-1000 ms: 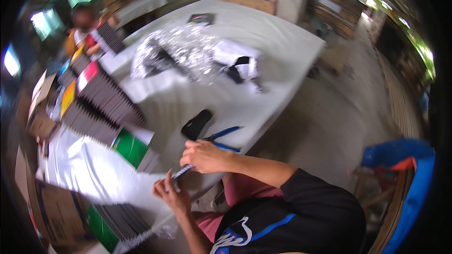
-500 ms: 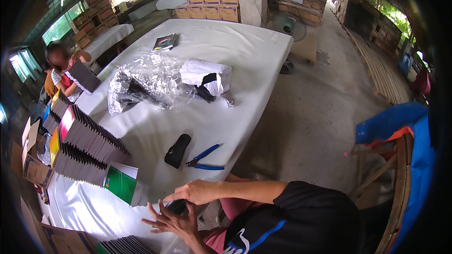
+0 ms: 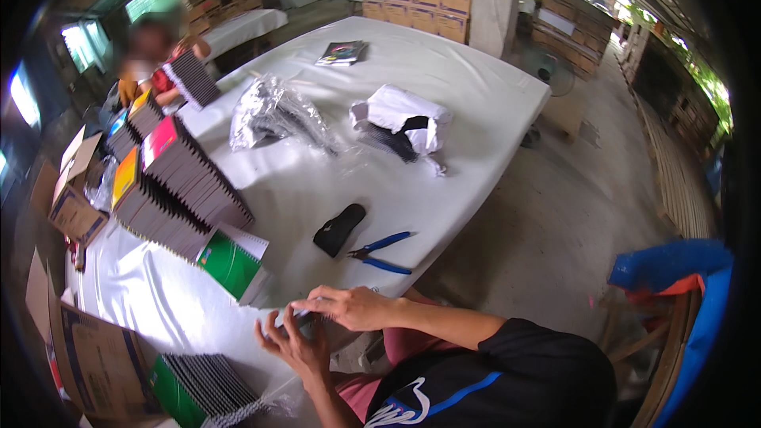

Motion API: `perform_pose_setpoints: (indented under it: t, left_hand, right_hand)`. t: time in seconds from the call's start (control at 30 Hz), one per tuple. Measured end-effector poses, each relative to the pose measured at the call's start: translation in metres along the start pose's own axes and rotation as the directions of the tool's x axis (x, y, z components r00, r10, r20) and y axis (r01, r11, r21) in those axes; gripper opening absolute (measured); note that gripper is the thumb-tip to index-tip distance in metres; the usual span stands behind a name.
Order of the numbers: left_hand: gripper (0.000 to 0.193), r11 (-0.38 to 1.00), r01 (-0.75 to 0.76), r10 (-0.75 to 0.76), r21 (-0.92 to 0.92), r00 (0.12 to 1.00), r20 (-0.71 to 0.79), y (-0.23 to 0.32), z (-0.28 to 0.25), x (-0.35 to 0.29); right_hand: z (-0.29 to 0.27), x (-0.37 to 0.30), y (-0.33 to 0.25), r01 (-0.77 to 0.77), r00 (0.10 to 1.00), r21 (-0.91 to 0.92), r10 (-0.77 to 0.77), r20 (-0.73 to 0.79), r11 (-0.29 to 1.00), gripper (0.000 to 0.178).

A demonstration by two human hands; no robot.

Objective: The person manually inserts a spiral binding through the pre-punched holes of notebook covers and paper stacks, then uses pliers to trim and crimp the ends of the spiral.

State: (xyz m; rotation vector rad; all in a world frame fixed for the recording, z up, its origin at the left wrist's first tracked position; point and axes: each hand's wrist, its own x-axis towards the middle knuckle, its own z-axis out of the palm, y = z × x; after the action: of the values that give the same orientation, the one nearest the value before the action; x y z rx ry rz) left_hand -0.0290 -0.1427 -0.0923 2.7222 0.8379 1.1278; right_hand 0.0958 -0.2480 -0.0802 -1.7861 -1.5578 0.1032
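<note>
At the near edge of the table, my left hand (image 3: 299, 347) and my right hand (image 3: 353, 307) meet at the fingertips. A small dark thing sits between them, mostly hidden by the fingers; I cannot make out its kind. My left fingers are bent and partly spread around it. My right hand reaches in from the right, index finger stretched out over it and the other fingers curled. Just beyond lie blue-handled cutting pliers (image 3: 382, 254), opened, and a black pouch-like object (image 3: 339, 230). To the left, a green spiral notebook (image 3: 230, 265) leans against stacked notebooks.
Stacked spiral notebooks (image 3: 170, 198) line the table's left side. Clear plastic wrap (image 3: 269, 115) and a white bundle with black coils (image 3: 404, 123) lie mid-table. An open carton (image 3: 99, 364) with notebooks (image 3: 210, 384) stands near left. Across the left side, a person (image 3: 158, 71) holds notebooks.
The view has swung left, so everything sits farther right in the picture. My hands stay together; the dark thing between them shows less now.
</note>
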Motion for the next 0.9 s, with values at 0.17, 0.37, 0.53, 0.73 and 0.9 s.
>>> perform_pose_setpoints:
  t: [0.17,0.37,0.53,0.73,0.9]
  left_hand:
    - [0.057,0.996,0.047,-0.040,-0.071,0.995,0.097,-0.001,-0.002,0.014]
    - [0.066,0.985,0.165,-0.159,0.055,0.983,-0.095,0.018,0.015,0.016]
    - [0.053,0.992,0.127,-0.127,-0.008,0.983,-0.132,0.013,0.022,0.009]
    - [0.049,0.992,0.126,-0.126,-0.006,0.986,-0.113,0.006,0.024,0.004]
    - [0.050,0.998,0.065,-0.066,-0.006,0.993,-0.096,0.005,0.020,0.004]
  right_hand:
    - [-0.017,0.011,0.001,-0.015,0.999,0.211,0.025,-0.042,0.977,0.067]
    - [-0.073,0.005,-0.002,-0.306,0.945,0.418,0.325,0.027,0.856,0.030]
    - [-0.066,0.006,-0.006,-0.163,0.985,0.292,0.174,-0.013,0.942,0.016]
    - [-0.049,0.016,0.006,-0.193,0.979,0.293,0.202,0.000,0.936,0.017]
    - [-0.041,0.024,0.014,-0.154,0.988,0.367,0.150,0.039,0.917,0.019]
